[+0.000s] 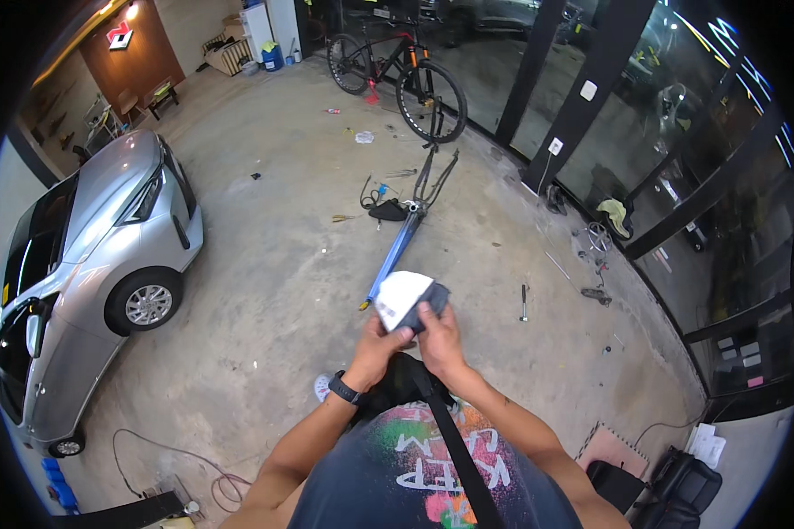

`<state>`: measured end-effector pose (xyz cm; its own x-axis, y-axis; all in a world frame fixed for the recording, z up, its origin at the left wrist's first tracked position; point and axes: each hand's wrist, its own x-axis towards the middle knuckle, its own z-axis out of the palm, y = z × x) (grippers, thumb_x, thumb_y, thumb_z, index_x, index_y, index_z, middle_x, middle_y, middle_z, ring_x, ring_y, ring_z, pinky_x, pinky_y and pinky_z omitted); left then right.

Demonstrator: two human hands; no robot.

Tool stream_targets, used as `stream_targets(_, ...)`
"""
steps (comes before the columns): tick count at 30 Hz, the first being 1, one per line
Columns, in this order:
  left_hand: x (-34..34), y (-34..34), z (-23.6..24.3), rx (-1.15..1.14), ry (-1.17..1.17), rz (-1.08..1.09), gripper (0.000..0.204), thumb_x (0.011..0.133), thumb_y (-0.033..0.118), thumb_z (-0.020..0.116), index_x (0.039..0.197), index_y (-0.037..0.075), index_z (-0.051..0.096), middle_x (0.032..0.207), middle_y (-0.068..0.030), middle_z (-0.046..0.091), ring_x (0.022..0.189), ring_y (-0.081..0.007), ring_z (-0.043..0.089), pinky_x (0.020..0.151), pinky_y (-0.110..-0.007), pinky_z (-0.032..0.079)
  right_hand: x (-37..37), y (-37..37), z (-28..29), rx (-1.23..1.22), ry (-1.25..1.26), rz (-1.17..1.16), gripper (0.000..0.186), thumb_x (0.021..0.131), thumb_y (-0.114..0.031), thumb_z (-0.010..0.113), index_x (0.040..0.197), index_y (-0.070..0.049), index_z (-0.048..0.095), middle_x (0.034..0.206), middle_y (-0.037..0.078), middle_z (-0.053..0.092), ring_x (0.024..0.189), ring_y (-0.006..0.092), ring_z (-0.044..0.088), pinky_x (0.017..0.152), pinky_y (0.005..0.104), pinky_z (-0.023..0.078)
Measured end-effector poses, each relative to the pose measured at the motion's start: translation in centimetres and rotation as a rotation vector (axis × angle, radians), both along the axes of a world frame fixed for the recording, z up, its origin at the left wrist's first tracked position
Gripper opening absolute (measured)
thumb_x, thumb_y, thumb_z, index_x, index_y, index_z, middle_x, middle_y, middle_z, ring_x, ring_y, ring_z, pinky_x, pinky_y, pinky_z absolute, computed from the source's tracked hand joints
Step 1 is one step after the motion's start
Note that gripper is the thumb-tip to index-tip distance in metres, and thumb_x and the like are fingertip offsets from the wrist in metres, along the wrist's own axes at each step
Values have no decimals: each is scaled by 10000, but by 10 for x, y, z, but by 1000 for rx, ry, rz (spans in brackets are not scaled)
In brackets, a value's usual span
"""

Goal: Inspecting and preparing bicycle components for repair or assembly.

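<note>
In front of my body I hold a folded sheet, white on one face and dark grey on the other, that looks like sandpaper (pixel 403 295). My left hand (pixel 376 354) pinches its lower left edge. The thumb of my right hand (pixel 440 342) presses on the dark part at the right, fingers behind it. Beyond the sheet a bare bicycle frame (pixel 403 236) lies on the floor, its blue tube pointing toward me and its dark rear forks away. The sheet and hands stand in front of the tube's near end. Beside the frame lies a black saddle (pixel 387 210).
A silver car (pixel 119 238) stands at left. A complete bicycle (pixel 397 75) leans near the glass wall. A hammer (pixel 524 302) and a crankset (pixel 596 295) lie at right, with small tools (pixel 401 173) past the frame. A hose (pixel 181 451) curls at lower left.
</note>
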<state>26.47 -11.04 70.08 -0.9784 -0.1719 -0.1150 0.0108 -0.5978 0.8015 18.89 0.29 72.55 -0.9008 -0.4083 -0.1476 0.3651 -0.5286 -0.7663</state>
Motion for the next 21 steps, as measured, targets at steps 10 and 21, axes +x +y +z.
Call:
stream_targets(10,114,-245,42,-199,-137,481,396,871,1,727,1225,16,551,1115,-88,691,924,-161,705,660,-277,613,56,-214,-1,75,-97,574,248,928,-105,713,1146,12,706,997,62,739,908,146,692,823,295,552)
stream_targets(21,158,-470,57,-206,-206,546,375,977,221,674,1285,38,562,1081,-58,708,854,-136,703,640,-277,588,82,-430,12,-110,43,695,342,949,-64,675,1250,-16,519,1030,139,692,945,224,718,800,360,614)
